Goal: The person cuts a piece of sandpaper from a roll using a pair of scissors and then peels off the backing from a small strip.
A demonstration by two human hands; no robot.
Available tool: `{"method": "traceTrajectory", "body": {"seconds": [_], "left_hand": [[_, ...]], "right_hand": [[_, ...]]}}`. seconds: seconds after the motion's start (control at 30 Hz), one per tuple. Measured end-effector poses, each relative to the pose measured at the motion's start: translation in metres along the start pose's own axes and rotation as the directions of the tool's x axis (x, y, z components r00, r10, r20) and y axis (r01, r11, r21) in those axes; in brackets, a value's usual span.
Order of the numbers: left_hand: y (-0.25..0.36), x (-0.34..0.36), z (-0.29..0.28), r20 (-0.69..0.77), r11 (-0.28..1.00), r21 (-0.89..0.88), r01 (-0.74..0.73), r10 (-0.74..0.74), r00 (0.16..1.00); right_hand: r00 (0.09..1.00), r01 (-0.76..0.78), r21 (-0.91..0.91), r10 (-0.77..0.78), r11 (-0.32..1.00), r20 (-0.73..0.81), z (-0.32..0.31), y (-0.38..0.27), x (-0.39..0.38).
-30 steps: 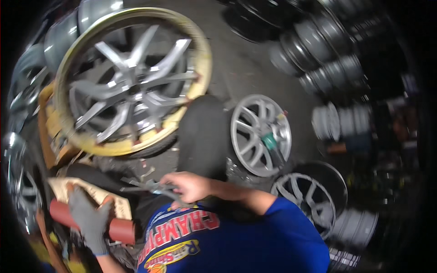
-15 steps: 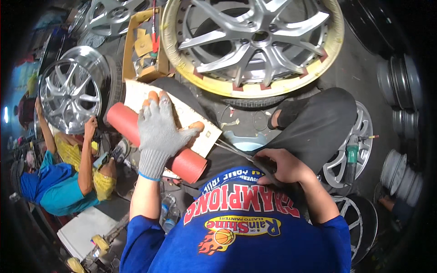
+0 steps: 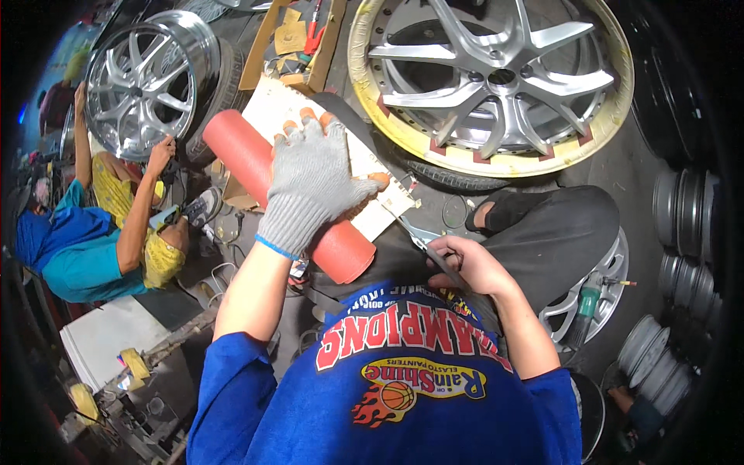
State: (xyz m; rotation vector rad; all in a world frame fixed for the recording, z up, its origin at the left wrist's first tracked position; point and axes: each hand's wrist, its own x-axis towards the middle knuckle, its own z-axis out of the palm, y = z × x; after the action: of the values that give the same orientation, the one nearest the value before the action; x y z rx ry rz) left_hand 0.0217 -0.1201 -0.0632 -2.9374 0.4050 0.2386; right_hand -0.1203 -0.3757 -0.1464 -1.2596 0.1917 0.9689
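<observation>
My left hand (image 3: 306, 182), in a grey fingertip-less glove, lies with fingers spread across a cream sheet (image 3: 372, 170) and over a red roll (image 3: 232, 147), which rests slantwise across my lap. My right hand (image 3: 469, 267), bare, grips dark metal scissors (image 3: 438, 260) whose blades point up and left, at the lower right edge of the sheet; whether they touch it I cannot tell. Just beyond the sheet lies a large silver multi-spoke wheel (image 3: 558, 39), its outer lip covered in yellowed tape with red-brown patches, on top of a tyre (image 3: 449, 174).
A co-worker (image 3: 101, 263) at the left handles a polished wheel (image 3: 139, 93). A cardboard box of tools (image 3: 291, 39) lies beyond the sheet. A green power tool (image 3: 589, 302) rests on a silver wheel at right, near stacked rims (image 3: 682, 217). A white board (image 3: 116, 341) lies lower left.
The view has swung since a second ago, shifting surroundings in the picture. My left hand remains on the sheet and roll; the scissors in my right hand now point more steeply toward the sheet's edge.
</observation>
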Motion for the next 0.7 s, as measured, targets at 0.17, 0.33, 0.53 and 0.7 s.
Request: {"method": "traceTrajectory", "body": {"seconds": [0.17,0.33,0.53,0.7], "left_hand": [[0.008,0.012,-0.012,0.152,0.999,-0.019,0.047,-0.044,0.987],[0.014,0.020,-0.013,0.164,0.998,-0.023,0.051,-0.047,0.985],[0.014,0.018,-0.015,0.061,0.999,-0.047,-0.004,0.006,0.998],[0.016,0.022,-0.013,0.074,0.999,-0.046,-0.003,0.006,0.997]], "right_hand": [[0.997,-0.073,-0.088,0.071,0.994,-0.025,0.002,-0.010,0.001],[0.999,-0.010,-0.182,0.015,0.983,0.029,-0.003,0.005,0.005],[1.000,0.000,-0.065,-0.001,0.998,-0.006,0.003,0.006,0.014],[0.999,0.047,-0.029,-0.047,0.998,0.004,0.003,0.016,0.020]]}}
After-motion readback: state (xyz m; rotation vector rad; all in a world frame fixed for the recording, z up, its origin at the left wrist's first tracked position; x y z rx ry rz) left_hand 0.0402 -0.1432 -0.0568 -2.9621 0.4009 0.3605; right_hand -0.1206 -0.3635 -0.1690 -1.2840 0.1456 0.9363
